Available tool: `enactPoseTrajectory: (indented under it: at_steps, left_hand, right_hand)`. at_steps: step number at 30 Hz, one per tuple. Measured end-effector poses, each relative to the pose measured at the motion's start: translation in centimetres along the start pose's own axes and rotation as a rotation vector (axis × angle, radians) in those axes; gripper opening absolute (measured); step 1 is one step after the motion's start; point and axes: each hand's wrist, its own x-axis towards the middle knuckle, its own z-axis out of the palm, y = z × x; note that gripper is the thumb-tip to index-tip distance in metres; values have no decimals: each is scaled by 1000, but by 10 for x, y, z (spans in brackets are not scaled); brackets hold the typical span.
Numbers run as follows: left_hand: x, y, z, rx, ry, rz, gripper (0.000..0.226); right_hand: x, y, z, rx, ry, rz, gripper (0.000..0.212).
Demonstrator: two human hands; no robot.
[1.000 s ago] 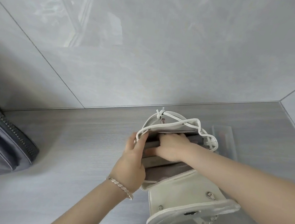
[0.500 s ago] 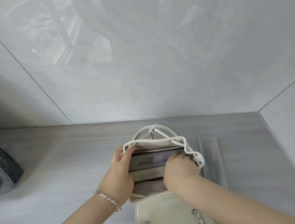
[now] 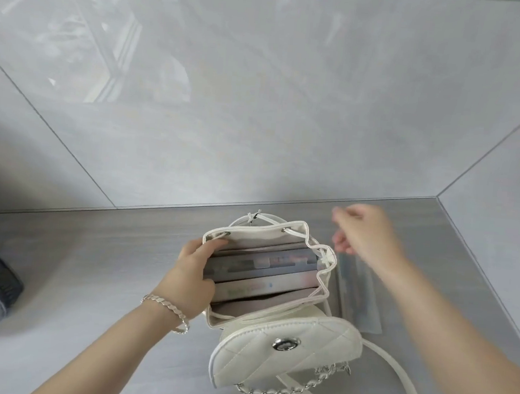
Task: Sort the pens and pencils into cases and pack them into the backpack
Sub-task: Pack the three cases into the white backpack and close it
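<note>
The main risk now is the white backpack (image 3: 264, 279), low in the centre of the frame, slumping or tipping if the left hand (image 3: 192, 275) lets go of the mouth's left rim, since its drawstring top is soft and the two flat cases (image 3: 261, 269) stand on edge inside; a third case could then catch on the rim. The left hand pinches that rim, thumb inside and fingers outside, forearm rising from the lower left. The right hand (image 3: 365, 234) hangs above the clear case (image 3: 360, 296) lying on the counter just right of the backpack; it is blurred, but its fingers seem loosely spread and empty.
</note>
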Motion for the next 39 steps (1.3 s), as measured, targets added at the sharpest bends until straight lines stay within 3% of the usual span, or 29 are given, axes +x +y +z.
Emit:
enactPoseTrajectory:
  at_steps: [2, 4, 6, 9, 12, 15, 17, 20, 23, 26, 28, 30, 32, 35, 39]
  left_hand:
    - [-3, -1, 2, -14, 18, 9, 71]
    - [-5, -2, 3, -29, 21, 22, 70]
    - [-7, -1, 2, -40, 11, 32, 69]
    - [-8, 0, -1, -56, 3, 36, 67]
    - [-10, -1, -3, -63, 21, 22, 65]
    - [-9, -1, -4, -88, 25, 18, 65]
    - [-8, -3, -3, -88, 12, 21, 66]
    - [-7, -2, -3, -91, 13, 19, 67]
    - [-5, -4, -3, -103, -3, 28, 68]
    - [-4, -6, -2, -73, -13, 54, 60]
    - [-2, -12, 0, -37, -50, 25, 37]
    - [-4, -15, -1, -61, -90, 11, 18]
    - [-5, -21, -3, -186, -100, 78, 44]
    - [-9, -18, -5, -173, -47, 127, 67]
    - [-12, -15, -1, -153, -73, 131, 79]
  right_hand:
    - [22, 39, 5, -196, 95, 100, 33]
    - [28, 74, 25, -410, -4, 303, 61]
    - [22, 95, 40, -513, -13, 391, 79]
    - [19, 108, 49, -477, 126, 347, 78]
    - [23, 103, 39, -233, 172, 317, 77]
    - [17, 70, 17, -27, 214, 59, 69]
    - [6, 35, 0, 43, 239, -106, 78]
    - [-27, -24, -19, -21, 246, -421, 89]
    - [-65, -65, -16, 30, -1, -676, 83]
    - [-75, -75, 12, 104, -370, -729, 76]
    - [-69, -65, 35, -11, -514, -716, 79]
    - [-60, -49, 51, -235, -552, -775, 78]
    - [-56, -35, 59, -427, -533, -868, 73]
    - [-56, -26, 57, -696, -414, -891, 72]
    - [-52, -22, 70, -997, -344, -806, 74]
